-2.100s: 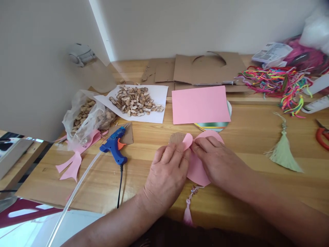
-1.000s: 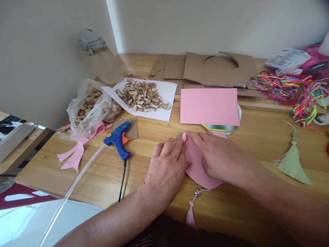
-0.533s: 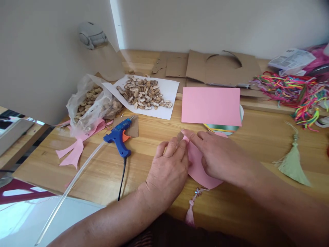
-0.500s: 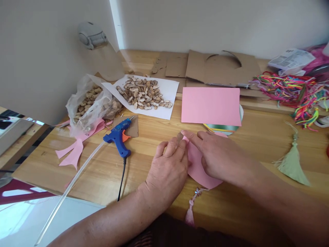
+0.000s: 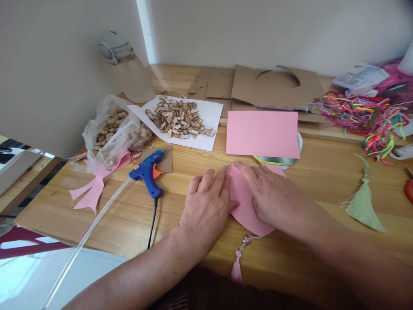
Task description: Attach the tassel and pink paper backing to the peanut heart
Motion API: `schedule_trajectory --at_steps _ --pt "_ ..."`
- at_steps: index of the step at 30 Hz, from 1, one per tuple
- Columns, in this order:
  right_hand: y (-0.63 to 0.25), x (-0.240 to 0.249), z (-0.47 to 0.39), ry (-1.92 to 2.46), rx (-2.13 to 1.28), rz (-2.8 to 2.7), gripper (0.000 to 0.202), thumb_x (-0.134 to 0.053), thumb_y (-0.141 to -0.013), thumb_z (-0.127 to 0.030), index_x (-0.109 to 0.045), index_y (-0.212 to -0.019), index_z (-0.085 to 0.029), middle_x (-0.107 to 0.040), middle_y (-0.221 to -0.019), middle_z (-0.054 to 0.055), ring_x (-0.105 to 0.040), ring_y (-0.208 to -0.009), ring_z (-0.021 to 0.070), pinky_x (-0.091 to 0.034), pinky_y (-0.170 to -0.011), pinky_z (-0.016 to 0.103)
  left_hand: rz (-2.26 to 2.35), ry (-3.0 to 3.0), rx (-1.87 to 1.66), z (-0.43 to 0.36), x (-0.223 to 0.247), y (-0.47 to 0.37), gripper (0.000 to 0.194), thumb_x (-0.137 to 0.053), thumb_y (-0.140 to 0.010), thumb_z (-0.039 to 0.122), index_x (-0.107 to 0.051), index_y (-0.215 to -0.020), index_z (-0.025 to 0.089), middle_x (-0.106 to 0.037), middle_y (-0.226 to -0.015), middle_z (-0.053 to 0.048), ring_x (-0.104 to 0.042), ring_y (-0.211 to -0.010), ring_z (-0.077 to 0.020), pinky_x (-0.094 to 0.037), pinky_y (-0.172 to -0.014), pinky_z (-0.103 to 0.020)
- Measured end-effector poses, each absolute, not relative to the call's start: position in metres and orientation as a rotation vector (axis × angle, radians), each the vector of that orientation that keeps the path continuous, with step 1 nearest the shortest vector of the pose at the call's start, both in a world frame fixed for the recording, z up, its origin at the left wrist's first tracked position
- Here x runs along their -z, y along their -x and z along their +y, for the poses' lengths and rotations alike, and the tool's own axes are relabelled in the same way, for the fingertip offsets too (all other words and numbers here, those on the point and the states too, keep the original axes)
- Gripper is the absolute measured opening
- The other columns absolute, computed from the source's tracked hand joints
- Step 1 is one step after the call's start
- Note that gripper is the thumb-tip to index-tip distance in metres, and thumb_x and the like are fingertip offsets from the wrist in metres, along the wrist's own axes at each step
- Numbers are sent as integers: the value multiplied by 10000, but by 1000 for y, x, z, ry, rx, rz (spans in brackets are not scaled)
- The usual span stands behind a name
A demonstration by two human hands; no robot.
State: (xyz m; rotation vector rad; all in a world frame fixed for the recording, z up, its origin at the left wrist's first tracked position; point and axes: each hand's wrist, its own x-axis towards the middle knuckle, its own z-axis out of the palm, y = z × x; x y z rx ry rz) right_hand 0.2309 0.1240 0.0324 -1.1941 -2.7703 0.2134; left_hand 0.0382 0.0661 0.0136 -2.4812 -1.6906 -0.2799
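Observation:
A round-edged piece of pink paper [image 5: 243,200] lies on the wooden table under my hands. My left hand [image 5: 206,206] is open, its outstretched fingers resting along the paper's left edge. A small grey-brown bit shows by its fingertips, too covered to name. My right hand [image 5: 272,191] lies open over the paper's right part, with the index finger stretched to the upper left edge. Below the paper, a pink tassel [image 5: 237,267] with beads is joined by a thin cord near the lower edge.
Left stand a blue glue gun [image 5: 148,170] with a clear glue stick, pink paper scraps [image 5: 92,193] and a bag of peanuts [image 5: 111,129]. Shells [image 5: 177,118] cover white paper. Behind are a pink sheet [image 5: 262,134] and cardboard [image 5: 274,88]. Rightward are a pale tassel [image 5: 364,206] and bright cords [image 5: 358,114].
My left hand has shifted slightly left and its fingers have straightened, baring more of the pink paper's left edge. My right index finger has moved slightly right. The view has shifted a little.

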Motion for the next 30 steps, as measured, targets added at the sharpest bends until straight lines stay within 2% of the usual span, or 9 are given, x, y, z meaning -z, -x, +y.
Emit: schedule_trajectory --at_steps 4,12,15,17,19,21,24,27,30 --pt "-231 -25 120 1219 -116 -2824 584 -427 -899 -28 -494 -1476 -90 -704 -1197 172 -656 -1096 308 -550 -924 455 -1728 2480 237 68 -12 -37 586 -581 -992 530 -627 -1406 118 -650 -1454 -119 -561 -1322 -352 -506 -1005 -487" --pt "-228 -27 127 1315 -267 -2847 666 -511 -906 -160 -439 -1569 -169 -684 -1293 155 -665 -1089 314 -560 -841 426 -1813 2507 210 74 -14 -34 644 -604 -972 545 -577 -1446 110 -574 -1529 -164 -524 -1399 -376 -540 -1050 -522" --pt "-226 -33 128 1340 -264 -2897 654 -562 -876 -180 -479 -1525 -168 -698 -1160 151 -663 -1013 312 -521 -716 397 -1721 2579 344 73 -15 -36 553 -648 -979 358 -549 -1439 68 -571 -1515 -199 -507 -1425 -363 -513 -1121 -504" --pt "-224 -36 128 1345 -259 -2916 597 -577 -858 -167 -530 -1453 -175 -689 -1084 136 -650 -956 299 -470 -655 377 -1609 2687 466 71 -17 -42 457 -588 -992 189 -531 -1425 55 -596 -1472 -199 -542 -1399 -313 -493 -1161 -455" --pt "-224 -36 129 1345 -258 -2905 532 -608 -831 -171 -574 -1361 -177 -673 -1069 126 -627 -896 284 -420 -614 368 -1599 2772 592 70 -18 -50 420 -533 -996 132 -512 -1410 62 -606 -1437 -195 -577 -1362 -282 -508 -1153 -429" --pt "-224 -35 131 1344 -298 -2891 420 -677 -781 -209 -630 -1197 -176 -660 -1064 121 -596 -849 260 -380 -598 355 -1708 2801 688 69 -17 -59 470 -547 -993 168 -451 -1445 80 -551 -1483 -208 -551 -1393 -293 -525 -1138 -447" --pt "-227 -32 135 1252 -353 -2894 285 -707 -750 -214 -646 -1026 -176 -648 -1037 117 -562 -873 253 -401 -671 355 -1802 2815 711 69 -14 -68 566 -553 -991 201 -352 -1511 105 -464 -1559 -216 -500 -1442 -313 -507 -1151 -484" --pt "-234 -28 137 1123 -399 -2886 259 -663 -774 -177 -643 -1032 -176 -639 -991 104 -539 -885 247 -429 -749 364 -1754 2839 640 67 -11 -70 612 -533 -1012 258 -293 -1553 101 -495 -1533 -220 -511 -1422 -329 -474 -1164 -522" --pt "-246 -20 138 1080 -424 -2808 273 -569 -818 -139 -647 -1079 -157 -611 -979 105 -524 -869 239 -446 -786 370 -1674 2835 514 65 -7 -71 728 -558 -1012 390 -257 -1580 49 -512 -1516 -252 -480 -1432 -363 -406 -1204 -548"
